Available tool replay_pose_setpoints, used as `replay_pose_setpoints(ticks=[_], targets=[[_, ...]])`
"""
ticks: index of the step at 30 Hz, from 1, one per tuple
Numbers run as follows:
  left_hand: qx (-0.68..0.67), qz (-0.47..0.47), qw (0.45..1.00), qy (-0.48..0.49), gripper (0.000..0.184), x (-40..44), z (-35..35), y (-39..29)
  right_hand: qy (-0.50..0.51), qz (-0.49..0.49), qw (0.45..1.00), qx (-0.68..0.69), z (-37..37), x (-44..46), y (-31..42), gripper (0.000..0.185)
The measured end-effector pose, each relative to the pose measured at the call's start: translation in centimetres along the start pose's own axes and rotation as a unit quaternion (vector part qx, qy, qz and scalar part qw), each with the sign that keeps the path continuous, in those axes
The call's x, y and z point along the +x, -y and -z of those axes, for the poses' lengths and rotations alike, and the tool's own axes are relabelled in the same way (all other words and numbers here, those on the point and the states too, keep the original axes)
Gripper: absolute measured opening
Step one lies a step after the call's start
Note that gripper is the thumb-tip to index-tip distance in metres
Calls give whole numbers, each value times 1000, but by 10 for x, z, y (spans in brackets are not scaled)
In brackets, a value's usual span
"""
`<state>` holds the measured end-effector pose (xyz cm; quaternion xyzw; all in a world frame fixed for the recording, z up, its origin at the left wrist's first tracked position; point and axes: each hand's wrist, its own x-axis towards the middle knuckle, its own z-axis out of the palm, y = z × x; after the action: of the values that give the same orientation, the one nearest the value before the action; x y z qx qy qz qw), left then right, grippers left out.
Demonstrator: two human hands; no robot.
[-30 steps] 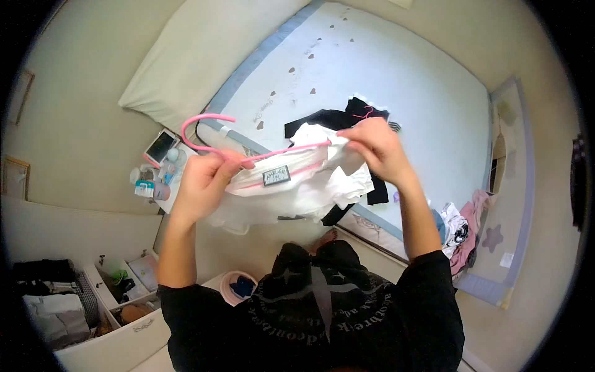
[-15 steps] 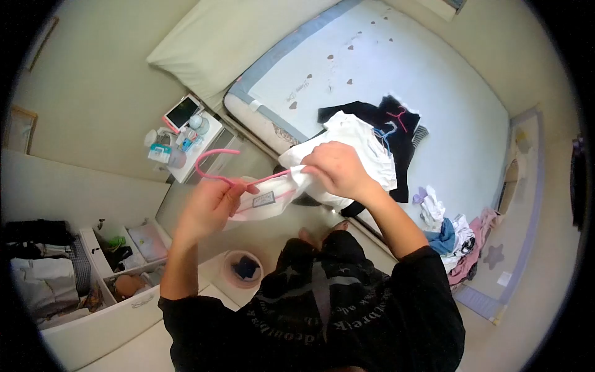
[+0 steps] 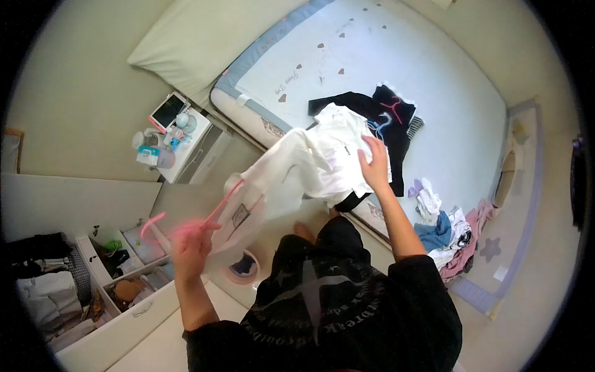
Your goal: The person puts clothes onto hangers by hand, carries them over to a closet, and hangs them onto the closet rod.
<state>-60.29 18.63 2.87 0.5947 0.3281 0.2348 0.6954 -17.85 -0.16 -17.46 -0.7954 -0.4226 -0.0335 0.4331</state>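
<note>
My left hand (image 3: 192, 248) is closed around a pink clothes hanger (image 3: 224, 204), whose hook is blurred by motion. From this hanger a thin white shirt (image 3: 279, 164) stretches toward the bed, with a dark-edged label showing near the collar. My right hand (image 3: 375, 166) has its fingers spread at the edge of a white T-shirt (image 3: 344, 133) lying on the bed; whether it touches the cloth I cannot tell. Beside those fingers lies a blue hanger (image 3: 379, 127). Under the white T-shirt is a black garment (image 3: 396, 152), with another pink hanger (image 3: 392, 106) on dark cloth.
The bed (image 3: 446, 93) has a pale sheet and padded edge. A clothes pile (image 3: 449, 235) sits at its near right corner. Left are a nightstand (image 3: 198, 139) with a tablet (image 3: 168, 111), and an open drawer (image 3: 118, 316) of folded clothes. A pink bin (image 3: 240, 273) stands on the floor.
My left hand has moved left and down with the pink hanger. My right hand has let go of the white shirt's collar and moved right, over the white T-shirt on the bed.
</note>
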Motion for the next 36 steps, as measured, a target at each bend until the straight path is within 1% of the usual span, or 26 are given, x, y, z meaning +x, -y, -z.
replay_pose_setpoints(ticks=[1,3,4,6,7,10,13,14,15,17,18,21,22,23,25,28,31,32,33,35,36], targets=[[-31,-18,999,-2,40,-1,3,7,16,-43,999,-20,-2,-11,-37,39],[-84,-58,995,-19,41,1,4,20,80,-123,985,-88,-5,-30,-115,46],[-109,-79,990,-28,41,3,2,25,91,-171,977,-87,-9,-38,-151,49],[-156,-78,983,-64,39,6,-4,27,112,-264,954,-83,-21,-46,-215,57],[-178,-76,978,-83,39,9,-9,28,122,-287,946,-85,-27,-41,-240,60],[-181,-88,974,-103,38,16,-23,27,147,-368,914,-83,-47,-34,-303,69],[-218,-91,957,-169,36,22,-48,27,144,-403,900,-77,-77,-21,-365,70],[-238,-93,955,-153,30,29,-59,24,144,-410,897,-79,-86,-18,-381,71],[-231,-97,954,-163,28,36,-67,25,148,-415,893,-90,-94,-11,-395,72],[-216,-103,952,-189,25,37,-80,25,165,-420,886,-110,-110,-1,-414,73],[-209,-109,945,-226,22,38,-87,26,162,-419,886,-114,-120,3,-424,77],[-210,-119,937,-254,18,38,-100,26,177,-440,872,-120,-144,12,-443,80],[-221,-129,927,-273,19,36,-103,26,174,-449,871,-103,-150,14,-444,80],[-224,-131,923,-285,19,34,-104,25,161,-437,870,-165,-155,15,-442,78],[-231,-135,914,-306,19,32,-107,25,214,-461,829,-234,-147,38,-409,71],[-223,-122,909,-330,19,32,-112,24,224,-414,856,-215,-150,32,-416,57],[-214,-127,897,-365,19,27,-112,32,179,-427,878,-125,-163,6,-450,51],[-222,-128,896,-362,20,23,-110,34,155,-332,925,-101,-171,-14,-473,47],[-221,-129,897,-360,19,19,-108,37,150,-359,921,-3,-167,-12,-453,44],[-220,-130,897,-360,19,12,-104,40,142,-403,884,191,-156,-3,-394,37],[-222,-133,895,-364,19,7,-101,42,242,-478,823,188,-156,-3,-386,28]])
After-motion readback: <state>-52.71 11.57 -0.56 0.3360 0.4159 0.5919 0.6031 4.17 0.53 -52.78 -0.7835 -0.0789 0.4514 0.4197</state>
